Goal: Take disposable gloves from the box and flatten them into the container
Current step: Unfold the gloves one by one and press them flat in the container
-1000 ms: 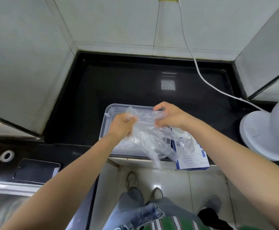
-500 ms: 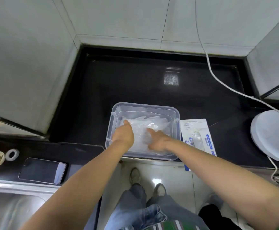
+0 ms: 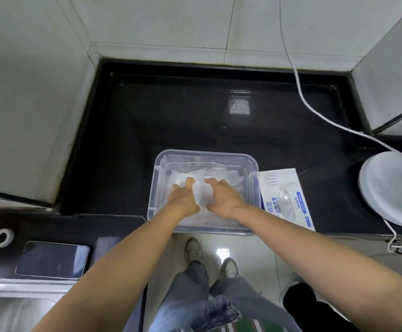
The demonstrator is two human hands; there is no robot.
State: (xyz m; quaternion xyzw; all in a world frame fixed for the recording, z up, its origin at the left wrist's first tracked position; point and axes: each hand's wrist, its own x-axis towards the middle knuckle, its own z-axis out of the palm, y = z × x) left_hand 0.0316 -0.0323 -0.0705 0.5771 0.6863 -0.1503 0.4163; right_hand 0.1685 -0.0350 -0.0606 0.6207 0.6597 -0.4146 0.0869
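Countertop (image 3: 195,121), black and glossy, carries the clear plastic container (image 3: 157,188) at its near edge. The disposable glove box (image 3: 288,185) lies flat against the container's right wall, just to the right of the right-hand fingers. The stack of transparent gloves (image 3: 221,172) lies inside the container, under and ahead of the fingertips. Left hand (image 3: 183,200) and right hand (image 3: 224,200) are both inside the container, palm down and side by side, thumbs near each other. Left fingers (image 3: 190,182) and right fingers (image 3: 224,183) are slightly apart and lightly bent, pressing on the film; no pinch is visible. Change: the glove that was in the air is now down on the stack. Delivery is therefore complete, and the flattening step is judged to be under way, probably close to finished for this glove. One protruding glove (image 3: 285,204) stands out of the box slot, right of the right-hand fingers, available as the next piece. One second back, both hands pinched a glove by its upper edge above the container, the film hanging loose below them. Half a second back, they were already down on the stack.
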